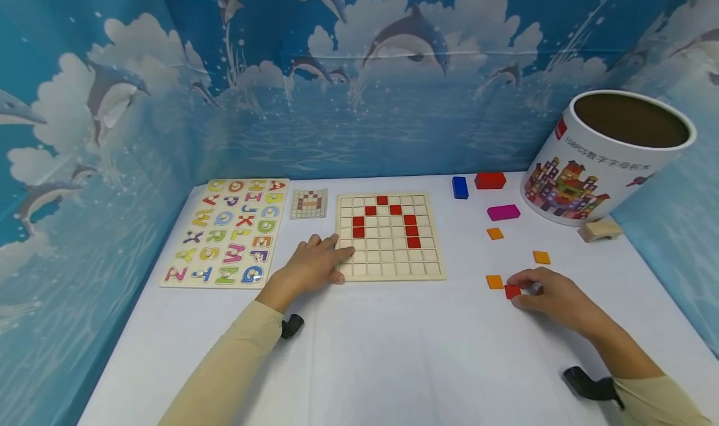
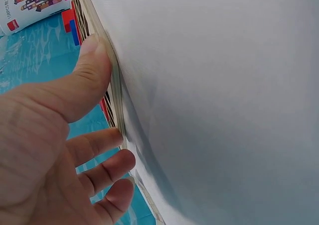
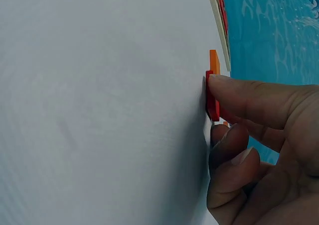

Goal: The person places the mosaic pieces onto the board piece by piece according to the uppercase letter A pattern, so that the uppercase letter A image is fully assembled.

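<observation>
Right hand point(image 1: 556, 298): positioned at the lower right of the head frame. The thumb and index finger are nearly closed, pinching a red tile point(image 1: 513, 292) by its edges; the remaining fingers curl in, as the right wrist view shows. The red tile sits low against the white tabletop point(image 1: 382, 351), just beside an orange tile point(image 1: 495, 282).

Left hand point(image 1: 314, 265): positioned left of the frame's centre. The fingers are loosely spread and slightly bent, gripping nothing. Two fingertips rest on the left edge of the grid board point(image 1: 397, 269); the thumb touches the board near its lower left corner.

Grid board: located at the centre of the frame, flat. I count eight red squares seated in its cells, forming an arch with its peak at the top row.

Further orange pieces lie above the right hand: one upper piece point(image 1: 495, 233) and one piece farther right point(image 1: 542, 257). Toward the upper right stand a blue block point(image 1: 460, 188), a red block point(image 1: 490, 181) and a magenta block point(image 1: 503, 212). A printed tub point(image 1: 609, 158) occupies the upper right, with a wooden block point(image 1: 600, 230) at its base. Left of the grid board: a pattern card point(image 1: 309, 204), then an alphabet board point(image 1: 190, 246).
</observation>
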`<state>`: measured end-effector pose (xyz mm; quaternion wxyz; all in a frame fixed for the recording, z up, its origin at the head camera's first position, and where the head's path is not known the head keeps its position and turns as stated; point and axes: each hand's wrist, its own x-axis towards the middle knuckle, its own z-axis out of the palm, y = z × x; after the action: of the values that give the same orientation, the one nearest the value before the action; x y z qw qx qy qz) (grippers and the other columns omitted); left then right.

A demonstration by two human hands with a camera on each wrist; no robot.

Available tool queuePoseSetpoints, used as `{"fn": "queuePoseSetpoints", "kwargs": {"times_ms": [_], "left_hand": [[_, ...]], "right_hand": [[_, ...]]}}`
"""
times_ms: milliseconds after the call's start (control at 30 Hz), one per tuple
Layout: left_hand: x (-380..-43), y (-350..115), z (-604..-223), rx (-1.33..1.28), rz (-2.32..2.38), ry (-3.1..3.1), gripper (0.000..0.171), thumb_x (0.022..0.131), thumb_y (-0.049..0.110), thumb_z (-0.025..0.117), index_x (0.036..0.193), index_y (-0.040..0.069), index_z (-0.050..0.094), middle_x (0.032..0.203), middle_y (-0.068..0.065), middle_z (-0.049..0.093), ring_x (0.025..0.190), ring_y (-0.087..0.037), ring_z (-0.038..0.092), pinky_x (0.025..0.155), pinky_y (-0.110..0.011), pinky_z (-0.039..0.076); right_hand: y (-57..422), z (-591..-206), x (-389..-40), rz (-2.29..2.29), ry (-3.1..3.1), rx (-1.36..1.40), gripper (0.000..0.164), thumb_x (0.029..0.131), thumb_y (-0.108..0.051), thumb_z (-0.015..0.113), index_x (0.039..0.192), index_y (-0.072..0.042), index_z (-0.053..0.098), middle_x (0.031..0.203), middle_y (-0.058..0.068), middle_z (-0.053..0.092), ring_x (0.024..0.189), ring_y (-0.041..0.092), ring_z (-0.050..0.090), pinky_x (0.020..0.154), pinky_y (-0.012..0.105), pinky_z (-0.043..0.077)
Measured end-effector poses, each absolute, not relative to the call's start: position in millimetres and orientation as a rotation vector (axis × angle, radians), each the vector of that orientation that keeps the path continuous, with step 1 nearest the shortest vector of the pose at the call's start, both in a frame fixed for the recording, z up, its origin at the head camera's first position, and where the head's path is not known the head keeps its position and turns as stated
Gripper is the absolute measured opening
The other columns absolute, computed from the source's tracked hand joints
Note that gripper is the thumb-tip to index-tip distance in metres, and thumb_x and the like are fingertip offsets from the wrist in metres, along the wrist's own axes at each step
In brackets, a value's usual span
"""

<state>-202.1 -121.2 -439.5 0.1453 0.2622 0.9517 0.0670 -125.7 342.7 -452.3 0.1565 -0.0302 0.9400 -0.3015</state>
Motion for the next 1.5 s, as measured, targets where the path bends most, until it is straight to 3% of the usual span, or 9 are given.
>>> {"fn": "queuePoseSetpoints", "kwargs": {"times_ms": [200, 400, 533, 700, 800, 1100, 1267, 1500], "left_hand": [[-202.5, -122.0, -438.6, 0.744, 0.191, 2.741, 0.068, 0.092, 0.044, 0.071, 0.155, 0.031, 0.047, 0.165, -0.013, 0.031, 0.133, -0.035, 0.041, 0.098, -0.051, 0.039], [-203.1, -121.5, -439.3, 0.754, 0.19, 2.743, 0.068, 0.092, 0.044, 0.07, 0.155, 0.031, 0.046, 0.165, -0.013, 0.031, 0.134, -0.035, 0.04, 0.099, -0.052, 0.038], [-203.3, -121.7, -440.9, 0.763, 0.186, 2.741, 0.068, 0.093, 0.044, 0.07, 0.155, 0.032, 0.046, 0.166, -0.013, 0.031, 0.134, -0.035, 0.04, 0.099, -0.052, 0.039], [-204.3, -122.5, -441.4, 0.76, 0.189, 2.749, 0.068, 0.092, 0.045, 0.07, 0.155, 0.032, 0.047, 0.166, -0.012, 0.031, 0.133, -0.034, 0.041, 0.099, -0.051, 0.039], [-204.5, -122.6, -441.3, 0.756, 0.183, 2.749, 0.068, 0.092, 0.045, 0.07, 0.155, 0.032, 0.046, 0.166, -0.012, 0.031, 0.133, -0.034, 0.041, 0.099, -0.052, 0.039], [-201.6, -123.1, -440.1, 0.751, 0.22, 2.747, 0.068, 0.091, 0.044, 0.071, 0.154, 0.031, 0.048, 0.165, -0.013, 0.032, 0.133, -0.035, 0.041, 0.1, -0.053, 0.038], [-201.9, -123.5, -441.6, 0.764, 0.217, 2.751, 0.068, 0.091, 0.044, 0.072, 0.153, 0.031, 0.049, 0.164, -0.013, 0.033, 0.134, -0.035, 0.041, 0.1, -0.053, 0.039], [-204.6, -122.3, -442.6, 0.762, 0.176, 2.756, 0.067, 0.092, 0.046, 0.071, 0.153, 0.032, 0.049, 0.164, -0.012, 0.034, 0.135, -0.034, 0.041, 0.101, -0.054, 0.039]], "right_hand": [[344.2, -451.7, -130.3, -0.9, 2.669, -0.059, 0.03, 0.092, -0.021, 0.077, 0.114, -0.005, 0.063, 0.101, 0.008, 0.06, 0.098, 0.026, 0.052, 0.068, 0.027, 0.052], [353.5, -447.2, -137.4, -1.076, 2.605, -0.004, 0.044, 0.104, -0.032, 0.06, 0.137, -0.003, 0.051, 0.105, 0.013, 0.054, 0.082, 0.024, 0.052, 0.064, 0.027, 0.048], [352.7, -442.8, -146.8, -1.17, 2.592, 0.029, 0.052, 0.107, -0.04, 0.053, 0.145, -0.005, 0.047, 0.103, 0.016, 0.053, 0.07, 0.024, 0.051, 0.061, 0.029, 0.045], [342.2, -437.1, -165.5, -1.261, 2.567, 0.11, 0.064, 0.102, -0.054, 0.056, 0.146, -0.009, 0.046, 0.096, 0.02, 0.053, 0.069, 0.026, 0.051, 0.062, 0.031, 0.045], [332.6, -434.7, -178.0, -1.341, 2.552, 0.135, 0.067, 0.098, -0.055, 0.06, 0.146, -0.01, 0.047, 0.101, 0.02, 0.054, 0.075, 0.026, 0.053, 0.065, 0.031, 0.047], [277.8, -428.2, -213.4, -1.452, 2.519, 0.138, 0.055, 0.1, -0.038, 0.067, 0.146, -0.013, 0.052, 0.104, 0.023, 0.055, 0.075, 0.027, 0.056, 0.065, 0.032, 0.049], [228.9, -437.3, -230.5, -1.532, 2.449, 0.068, 0.05, 0.1, -0.028, 0.068, 0.144, -0.012, 0.052, 0.1, 0.02, 0.056, 0.068, 0.021, 0.054, 0.061, 0.03, 0.048], [151.1, -452.6, -241.6, -1.54, 2.368, -0.154, 0.036, 0.098, -0.015, 0.069, 0.13, -0.005, 0.056, 0.095, 0.011, 0.064, 0.058, 0.018, 0.055, 0.056, 0.027, 0.048]]}}
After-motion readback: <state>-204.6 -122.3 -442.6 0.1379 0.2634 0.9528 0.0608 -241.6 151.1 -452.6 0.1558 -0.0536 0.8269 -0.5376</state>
